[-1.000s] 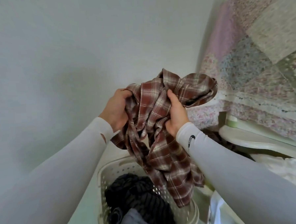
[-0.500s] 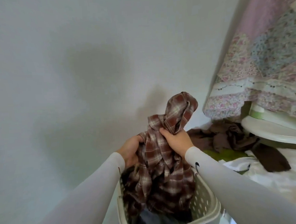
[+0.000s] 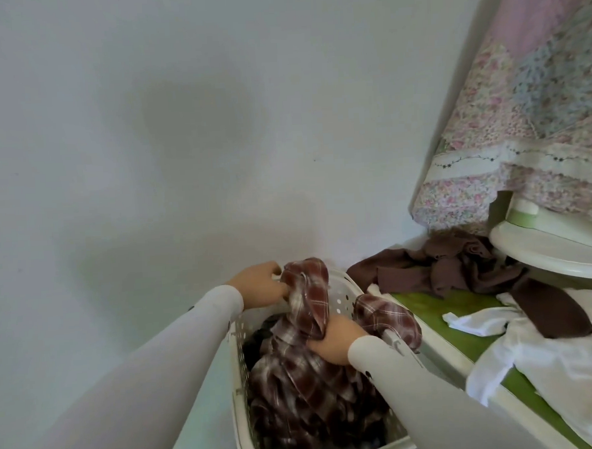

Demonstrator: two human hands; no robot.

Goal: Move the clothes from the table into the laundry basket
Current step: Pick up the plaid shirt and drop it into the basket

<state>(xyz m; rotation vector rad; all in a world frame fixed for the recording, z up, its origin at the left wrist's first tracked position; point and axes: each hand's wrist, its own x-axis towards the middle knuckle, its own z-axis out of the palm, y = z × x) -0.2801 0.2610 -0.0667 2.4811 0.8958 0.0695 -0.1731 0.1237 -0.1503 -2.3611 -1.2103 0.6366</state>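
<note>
A red and white plaid shirt (image 3: 296, 389) fills the white perforated laundry basket (image 3: 343, 299) at the bottom centre. One part of the shirt hangs over the basket's right rim. My left hand (image 3: 262, 289) grips the shirt's top fold at the far rim. My right hand (image 3: 335, 340) is closed on the bunched cloth inside the basket. On the green-topped table (image 3: 429, 308) to the right lie a brown garment (image 3: 462, 274) and a white garment (image 3: 548, 358).
A pale wall fills the left and top of the view. A floral patchwork quilt (image 3: 537, 143) hangs at the upper right over a cream, curved-edged piece of furniture (image 3: 546, 249) behind the table. Dark clothes lie under the plaid shirt in the basket.
Both hands have come down with the plaid shirt from chest height into the basket. The shirt now lies mostly inside it.
</note>
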